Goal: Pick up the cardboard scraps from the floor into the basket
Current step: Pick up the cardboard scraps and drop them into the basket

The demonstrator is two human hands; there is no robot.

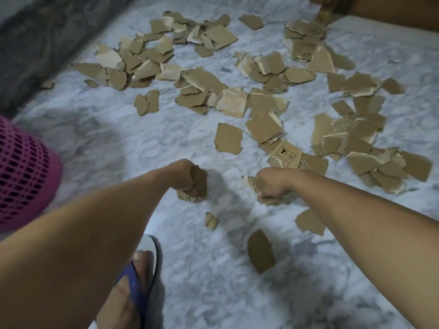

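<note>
Reaching down over the floor, both arms stretch forward; the left hand grasps a bunch of cardboard scraps, the right hand grips other scraps.

Floor is white marble with grey veining, filling most of the view. Dark grey patterned strip, rug or darker stone, can't tell which, is running along the far-left edge. Brown wooden furniture is sitting at the top right corner, its leg touching the floor. Lighting is dim and cool, soft shadows falling on the marble near the bottom.
</note>
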